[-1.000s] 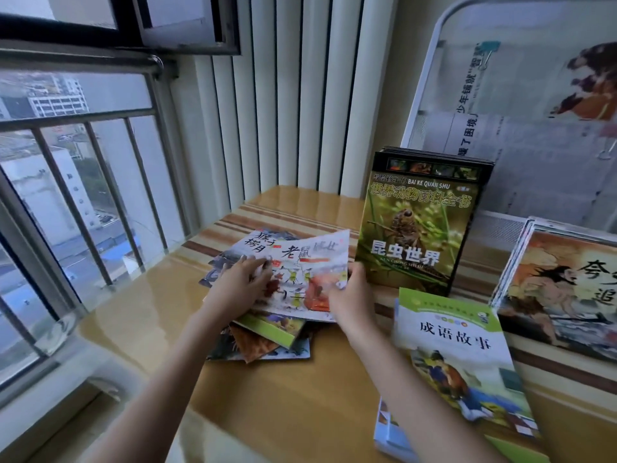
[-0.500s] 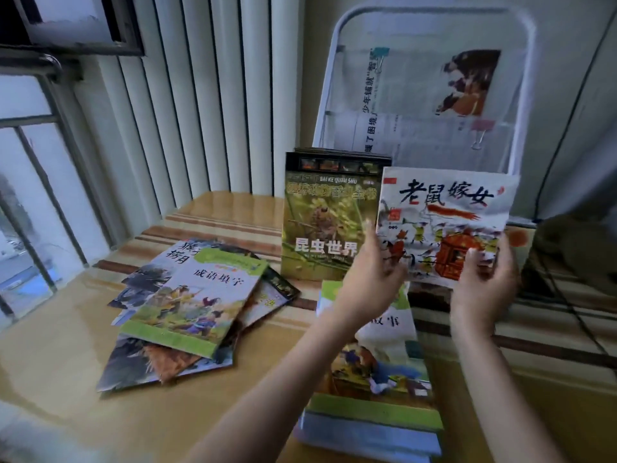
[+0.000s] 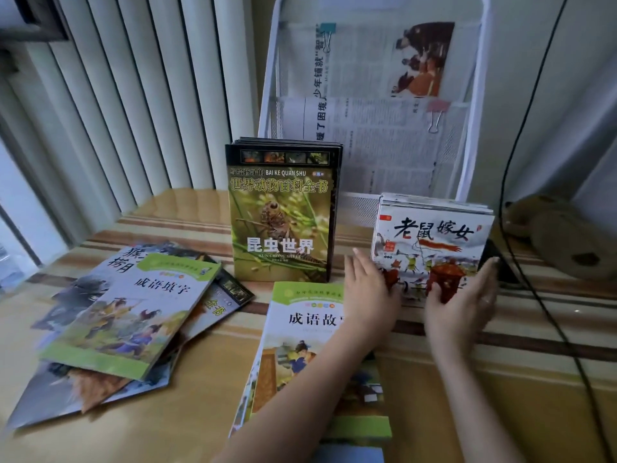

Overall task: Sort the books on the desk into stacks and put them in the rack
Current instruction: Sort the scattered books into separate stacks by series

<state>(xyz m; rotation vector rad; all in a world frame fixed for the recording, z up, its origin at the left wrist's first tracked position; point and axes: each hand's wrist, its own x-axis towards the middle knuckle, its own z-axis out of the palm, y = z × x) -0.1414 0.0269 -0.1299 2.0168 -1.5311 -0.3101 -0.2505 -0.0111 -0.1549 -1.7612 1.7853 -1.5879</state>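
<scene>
A white picture book with black brush lettering stands at the front of a stack of similar books, leaning in the base of the white mesh rack. My left hand presses its lower left edge with straight fingers. My right hand lies against its lower right edge, thumb on the cover. A green insect book fronts an upright stack to the left. A green-and-white story book tops a flat stack under my left forearm. Several loose books lie at the left.
Clipped newspapers fill the rack's upper pockets. A black cable runs down the right side of the striped desk, beside a brown round object. White vertical blinds and a window stand at the back left.
Both hands lifted the white picture book off the loose pile at the left, carried it right and set it upright against the right stack. A green-and-white book now tops the loose pile.
</scene>
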